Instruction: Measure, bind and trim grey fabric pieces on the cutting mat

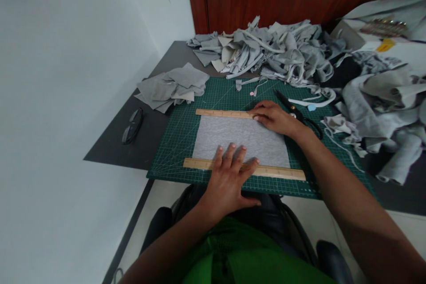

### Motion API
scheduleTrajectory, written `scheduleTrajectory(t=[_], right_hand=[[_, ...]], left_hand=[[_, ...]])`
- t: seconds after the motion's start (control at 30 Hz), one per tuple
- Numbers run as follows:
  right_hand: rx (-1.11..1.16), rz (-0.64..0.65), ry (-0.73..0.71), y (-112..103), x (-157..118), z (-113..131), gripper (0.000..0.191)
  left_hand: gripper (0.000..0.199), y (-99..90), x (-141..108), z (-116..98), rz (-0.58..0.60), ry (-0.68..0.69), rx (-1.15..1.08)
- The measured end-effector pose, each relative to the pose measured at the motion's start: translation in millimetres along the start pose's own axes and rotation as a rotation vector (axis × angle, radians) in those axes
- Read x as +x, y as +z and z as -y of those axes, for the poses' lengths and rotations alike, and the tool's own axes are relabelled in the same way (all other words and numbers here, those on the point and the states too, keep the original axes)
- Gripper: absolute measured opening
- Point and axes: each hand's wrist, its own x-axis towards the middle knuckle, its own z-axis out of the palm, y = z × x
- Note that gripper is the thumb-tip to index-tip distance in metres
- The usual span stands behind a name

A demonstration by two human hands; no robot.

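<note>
A piece of grey fabric (229,135) lies flat on the green cutting mat (173,159). Along its near edge runs a wooden ruler (279,172), and another wooden ruler (219,113) lies across its far edge. My left hand (229,179) is open, its spread fingers resting over the near ruler and onto the fabric. At the far ruler, the fingers and thumb of my right hand (271,117) close on the ruler near the fabric's far right; that end is hidden beneath the hand. Black-handled scissors (294,111) lie just right of my right hand, partly behind the wrist.
Grey fabric scraps (273,49) are heaped at the back, and more grey fabric (376,106) lies at the right. A smaller fabric pile (176,84) overlaps the mat's left corner. Glasses (132,126) rest on the dark table (109,146). A white box (356,33) stands back right.
</note>
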Motion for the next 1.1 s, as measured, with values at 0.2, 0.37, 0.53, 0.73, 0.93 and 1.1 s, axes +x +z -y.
scheduleTrajectory(t=[0.2,0.37,0.53,0.73,0.93,1.1], right_hand=[[-0.096,0.014,0.021,3.0,-1.2,10.5,0.038],[-0.179,-0.011,0.034,6.9,1.5,23.7,0.040],[-0.187,-0.052,0.076,10.4,4.8,23.9,0.037],[-0.211,-0.096,0.157,12.6,4.9,20.2,0.034],[-0.173,-0.146,0.283,10.9,3.4,18.4,0.029],[-0.075,-0.189,0.323,2.6,2.1,10.4,0.037]], left_hand=[[0.112,0.3,-0.8,0.4,0.010,0.001,-0.014],[0.111,-0.8,-0.6,0.2,0.020,0.002,-0.023],[0.111,-0.6,-1.3,1.0,0.015,0.004,-0.024],[0.111,-0.8,-1.3,1.0,0.018,-0.001,-0.018],[0.112,0.5,-1.6,1.4,0.001,0.001,-0.014],[0.113,1.9,-1.7,2.5,0.012,0.000,-0.025]])
